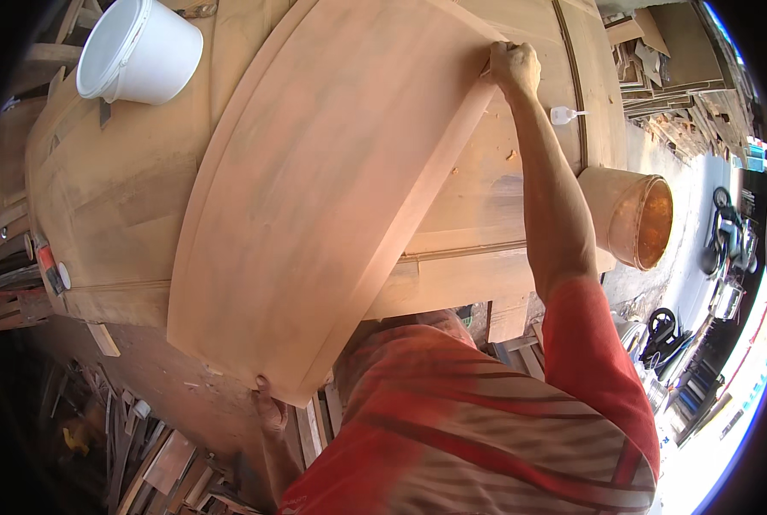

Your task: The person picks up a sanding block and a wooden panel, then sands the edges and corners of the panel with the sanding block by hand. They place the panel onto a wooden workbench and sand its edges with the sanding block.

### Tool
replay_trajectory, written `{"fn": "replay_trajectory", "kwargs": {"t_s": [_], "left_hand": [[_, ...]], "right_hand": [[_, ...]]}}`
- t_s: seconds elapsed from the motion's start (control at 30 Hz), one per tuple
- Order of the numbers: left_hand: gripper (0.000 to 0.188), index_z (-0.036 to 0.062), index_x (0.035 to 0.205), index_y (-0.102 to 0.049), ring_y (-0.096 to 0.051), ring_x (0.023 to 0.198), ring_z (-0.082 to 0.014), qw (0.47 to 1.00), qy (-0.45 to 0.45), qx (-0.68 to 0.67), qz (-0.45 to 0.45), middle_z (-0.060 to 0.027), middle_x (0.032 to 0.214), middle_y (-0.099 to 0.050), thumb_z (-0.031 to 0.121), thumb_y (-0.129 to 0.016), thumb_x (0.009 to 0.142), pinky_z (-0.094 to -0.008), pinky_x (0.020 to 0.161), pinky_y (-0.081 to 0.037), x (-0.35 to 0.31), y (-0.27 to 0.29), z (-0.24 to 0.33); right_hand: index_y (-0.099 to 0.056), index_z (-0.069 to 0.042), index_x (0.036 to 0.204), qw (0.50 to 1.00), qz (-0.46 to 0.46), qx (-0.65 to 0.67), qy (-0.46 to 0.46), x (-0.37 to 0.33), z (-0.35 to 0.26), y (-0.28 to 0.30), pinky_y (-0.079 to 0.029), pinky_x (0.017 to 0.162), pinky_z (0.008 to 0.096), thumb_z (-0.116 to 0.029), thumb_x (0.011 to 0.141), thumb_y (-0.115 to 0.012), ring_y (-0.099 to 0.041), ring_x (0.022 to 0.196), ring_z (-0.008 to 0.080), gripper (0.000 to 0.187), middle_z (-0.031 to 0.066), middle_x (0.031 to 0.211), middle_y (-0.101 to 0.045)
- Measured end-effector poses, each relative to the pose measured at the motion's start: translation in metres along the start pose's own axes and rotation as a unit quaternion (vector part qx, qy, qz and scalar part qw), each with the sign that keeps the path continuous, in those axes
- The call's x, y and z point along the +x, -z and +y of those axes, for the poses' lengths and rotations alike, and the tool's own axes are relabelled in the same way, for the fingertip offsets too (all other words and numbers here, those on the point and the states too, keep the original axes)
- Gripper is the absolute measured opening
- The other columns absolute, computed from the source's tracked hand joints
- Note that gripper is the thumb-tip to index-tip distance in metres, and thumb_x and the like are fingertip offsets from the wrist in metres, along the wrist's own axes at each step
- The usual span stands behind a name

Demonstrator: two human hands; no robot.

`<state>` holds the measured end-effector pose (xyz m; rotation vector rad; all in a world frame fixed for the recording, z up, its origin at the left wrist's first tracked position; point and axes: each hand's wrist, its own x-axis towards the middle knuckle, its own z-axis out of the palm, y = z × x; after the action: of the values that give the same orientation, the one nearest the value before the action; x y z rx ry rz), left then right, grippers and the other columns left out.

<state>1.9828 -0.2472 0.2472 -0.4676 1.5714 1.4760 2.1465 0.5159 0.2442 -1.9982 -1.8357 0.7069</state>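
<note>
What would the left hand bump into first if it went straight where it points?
The big curved panel, most likely: the left hand is at its near edge. It might slip underneath; depth is unclear.

The large, curved, pinkish-brown wooden panel [315,189] presents a smooth, matt face with cloudy darker patches; the pale tan wooden worktop [117,189] is matt and smudged. The round white bucket [162,56] appears smooth plastic; the stained, tan cylindrical bucket [608,206] has a glossy amber interior. The red-and-tan striped shirt [495,412] is matt cloth.
</note>
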Motion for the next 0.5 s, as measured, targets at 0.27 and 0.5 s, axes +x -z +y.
{"fn": "replay_trajectory", "kwargs": {"t_s": [0.27,0.5], "left_hand": [[0.078,0.0069,0.152,-0.046,-0.063,0.127,-0.0189,1.0,0.003,0.03,-0.008,-0.0054,0.143,-0.061,0.051,-0.077,0.095,-0.0374,0.102,-0.057,-0.012,-0.005,0.009],[0.078,0.0083,0.149,-0.048,-0.067,0.12,-0.0175,0.999,-0.007,0.037,0.029,-0.0026,0.136,-0.065,0.054,-0.077,0.093,-0.0349,0.098,-0.059,-0.008,0.013,-0.003]], "right_hand": [[-0.059,0.011,0.102,0.998,0.018,-0.017,0.064,-0.087,0.023,-0.03,-0.053,0.097,0.0529,-0.032,0.095,-0.061,-0.07,0.1,0.0488,0.044,0.0334,0.098,-0.072],[-0.073,0.006,0.084,0.999,0.042,0.002,0.034,0.003,-0.002,-0.006,-0.058,0.086,0.0486,-0.031,0.093,-0.055,-0.074,0.088,0.0438,0.042,0.0266,0.081,-0.074]]}}
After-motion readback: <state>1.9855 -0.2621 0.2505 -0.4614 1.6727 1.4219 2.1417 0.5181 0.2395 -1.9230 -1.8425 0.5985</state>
